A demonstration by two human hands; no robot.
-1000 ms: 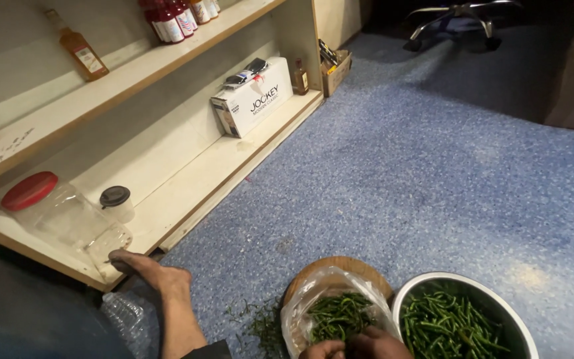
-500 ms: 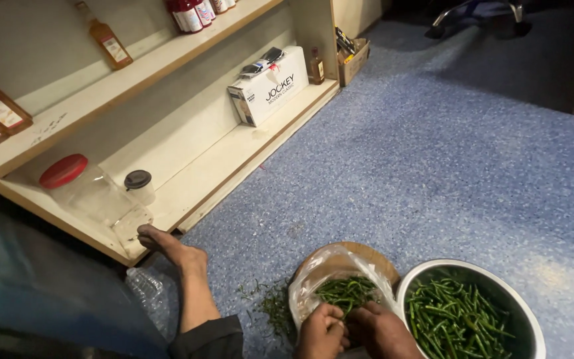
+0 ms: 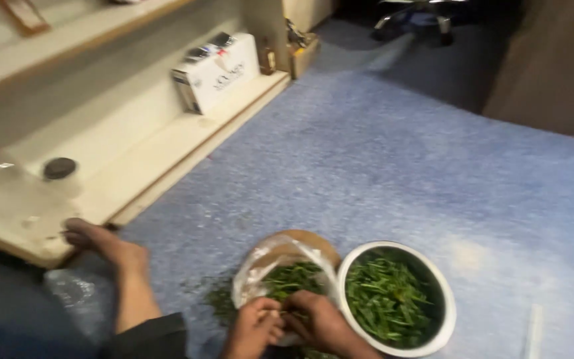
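My left hand [image 3: 252, 327] and my right hand [image 3: 322, 326] meet at the bottom middle, fingers closed together on a few green stems [image 3: 291, 279]. The stems lie in a clear plastic bag [image 3: 255, 276] on a round wooden board [image 3: 313, 240]. Right beside them stands a white bowl [image 3: 448, 312] filled with cut green stems. The frame is blurred, so the pinched pieces are hard to make out.
My bare foot [image 3: 101, 244] rests on the blue carpet against a low cream shelf [image 3: 167, 153]. On the shelf are a white box [image 3: 217, 70] and a clear jar with a dark lid [image 3: 59, 169]. A chair base [image 3: 413, 16] stands far back.
The view has swung left and down, pushing the shelf further out. Both hands have come up into view and closed together over the greens in the bag.
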